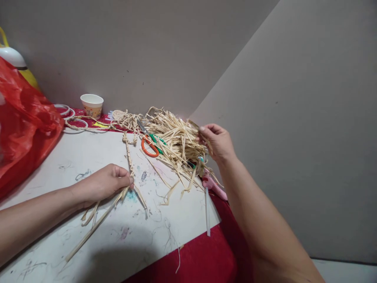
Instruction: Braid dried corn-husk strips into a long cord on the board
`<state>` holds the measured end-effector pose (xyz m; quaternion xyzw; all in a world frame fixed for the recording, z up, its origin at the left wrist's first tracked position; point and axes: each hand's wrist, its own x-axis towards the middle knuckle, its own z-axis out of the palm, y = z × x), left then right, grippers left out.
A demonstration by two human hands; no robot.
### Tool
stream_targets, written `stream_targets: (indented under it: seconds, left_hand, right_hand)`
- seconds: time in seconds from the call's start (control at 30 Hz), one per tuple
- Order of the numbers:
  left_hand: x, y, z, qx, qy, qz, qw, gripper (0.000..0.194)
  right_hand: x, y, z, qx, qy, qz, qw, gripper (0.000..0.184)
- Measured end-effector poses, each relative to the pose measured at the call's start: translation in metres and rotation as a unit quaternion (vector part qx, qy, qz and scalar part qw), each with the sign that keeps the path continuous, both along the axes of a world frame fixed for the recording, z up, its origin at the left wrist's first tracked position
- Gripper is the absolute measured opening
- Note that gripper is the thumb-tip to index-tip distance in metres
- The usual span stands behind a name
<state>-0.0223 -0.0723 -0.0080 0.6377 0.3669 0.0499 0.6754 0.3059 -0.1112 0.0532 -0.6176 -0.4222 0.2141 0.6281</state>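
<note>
My left hand (113, 181) pinches a braid of pale straw (129, 155) at its lower end, over the white board. Loose strands (88, 236) fan out below those fingers toward the front. At the right, my right hand (216, 140) is closed with thumb and fingers together on a straw strand (194, 125) at the edge of a heaped pile of dry straw (173, 135). Scissors with orange and green handles (150, 146) lie against the pile's left side, blades pointing up and left.
A pink-handled glue gun (215, 186) with a clear glue stick lies at the board's right edge. Behind are a paper cup (92, 105), white rings (75, 126) and coiled braid (120, 118). A red plastic bag (26, 125) fills the left. Grey walls (279, 118) enclose the back and right.
</note>
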Motion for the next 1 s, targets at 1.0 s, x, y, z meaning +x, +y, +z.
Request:
stream_targets:
  seconds: [1.0]
  left_hand:
    - [0.003,-0.003,0.007,-0.01,-0.007,0.001,1.0,0.019]
  right_hand:
    - [-0.084,-0.065,-0.019,-0.324,0.042,0.367,0.871,0.035]
